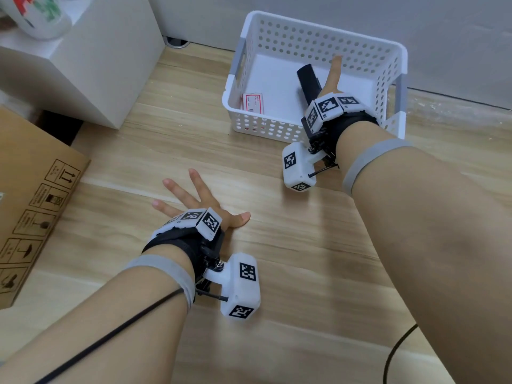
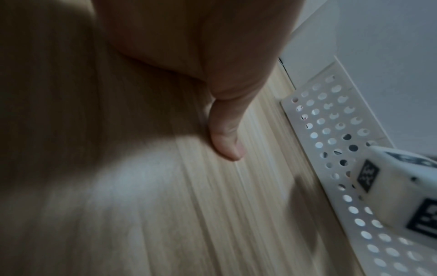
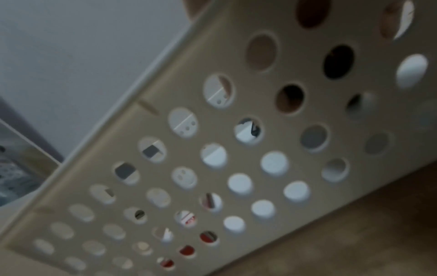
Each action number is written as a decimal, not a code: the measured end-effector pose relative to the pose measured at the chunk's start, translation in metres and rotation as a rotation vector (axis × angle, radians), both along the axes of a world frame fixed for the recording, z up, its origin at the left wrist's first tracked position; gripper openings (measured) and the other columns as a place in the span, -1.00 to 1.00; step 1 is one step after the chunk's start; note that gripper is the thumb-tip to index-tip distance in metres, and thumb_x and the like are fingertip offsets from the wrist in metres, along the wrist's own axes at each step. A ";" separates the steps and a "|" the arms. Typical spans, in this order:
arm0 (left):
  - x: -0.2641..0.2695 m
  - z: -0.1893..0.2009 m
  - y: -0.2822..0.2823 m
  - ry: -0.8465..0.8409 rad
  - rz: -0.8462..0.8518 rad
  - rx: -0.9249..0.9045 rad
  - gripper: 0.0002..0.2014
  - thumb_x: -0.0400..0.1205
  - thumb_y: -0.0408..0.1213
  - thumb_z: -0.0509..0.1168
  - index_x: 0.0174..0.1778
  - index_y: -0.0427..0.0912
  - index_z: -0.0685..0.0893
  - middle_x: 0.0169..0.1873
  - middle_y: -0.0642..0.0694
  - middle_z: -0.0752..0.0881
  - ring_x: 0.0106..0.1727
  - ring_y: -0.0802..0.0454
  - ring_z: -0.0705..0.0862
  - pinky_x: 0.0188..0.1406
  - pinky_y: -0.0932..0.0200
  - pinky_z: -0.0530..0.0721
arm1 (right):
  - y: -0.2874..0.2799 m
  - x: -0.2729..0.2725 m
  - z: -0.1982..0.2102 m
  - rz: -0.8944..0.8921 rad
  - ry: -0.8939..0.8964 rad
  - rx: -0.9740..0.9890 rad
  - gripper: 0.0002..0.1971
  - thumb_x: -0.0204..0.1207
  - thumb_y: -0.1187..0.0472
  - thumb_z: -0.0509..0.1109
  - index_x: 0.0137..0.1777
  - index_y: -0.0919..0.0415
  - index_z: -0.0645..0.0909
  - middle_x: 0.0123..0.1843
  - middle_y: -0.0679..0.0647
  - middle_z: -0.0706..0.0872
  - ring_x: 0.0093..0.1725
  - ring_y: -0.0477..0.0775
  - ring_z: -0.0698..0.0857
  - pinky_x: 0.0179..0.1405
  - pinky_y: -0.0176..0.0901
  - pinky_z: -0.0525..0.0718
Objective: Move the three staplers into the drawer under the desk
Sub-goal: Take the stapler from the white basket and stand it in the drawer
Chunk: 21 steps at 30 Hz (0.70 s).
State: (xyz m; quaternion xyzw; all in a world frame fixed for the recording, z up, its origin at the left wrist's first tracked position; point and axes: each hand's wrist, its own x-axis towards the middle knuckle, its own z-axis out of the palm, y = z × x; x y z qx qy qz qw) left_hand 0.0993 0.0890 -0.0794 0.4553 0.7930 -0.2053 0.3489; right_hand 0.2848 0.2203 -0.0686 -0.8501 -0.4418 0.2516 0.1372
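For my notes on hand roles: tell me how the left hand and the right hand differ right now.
The left hand lies flat on the desk with fingers spread; the right hand reaches down into the basket. The left hand holds nothing; the right hand is at a black stapler, though its grip is hidden behind the wrist gear. Both wear marker-tagged wrist rigs.

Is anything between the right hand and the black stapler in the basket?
Nothing visible. The right hand is already inside the white basket, over the near end of the black stapler. Whether the fingers grip it is hidden.
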 end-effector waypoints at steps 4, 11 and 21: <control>-0.003 -0.010 0.000 -0.059 -0.018 0.070 0.26 0.31 0.30 0.35 0.55 0.04 -0.54 0.55 -0.28 -0.56 0.55 -0.58 -0.39 0.47 -0.51 -0.21 | -0.001 0.009 0.011 -0.023 0.174 0.041 -0.39 0.57 0.15 0.25 0.60 0.21 0.17 0.43 0.25 0.53 0.06 0.00 0.43 -0.06 -0.24 0.55; -0.002 -0.012 -0.003 -0.072 -0.036 0.128 0.24 0.32 0.29 0.34 0.58 0.01 -0.49 0.57 -0.32 -0.52 0.56 -0.60 -0.33 0.47 -0.51 -0.19 | -0.061 -0.006 0.053 -0.311 1.189 0.325 -0.88 0.46 0.33 0.34 -0.29 0.32 0.56 -0.43 0.12 0.64 -0.56 -0.02 0.59 -0.57 -0.31 0.57; -0.084 -0.026 -0.080 -0.981 0.288 0.504 -0.37 0.49 -0.56 0.28 0.51 -0.16 0.43 0.64 -0.16 0.23 0.54 -0.03 0.37 0.40 0.08 0.49 | -0.258 -0.071 0.014 -0.227 1.346 0.348 -0.64 0.44 0.50 0.29 -0.45 0.16 0.76 -0.48 0.02 0.72 -0.48 -0.04 0.68 -0.44 -0.22 0.63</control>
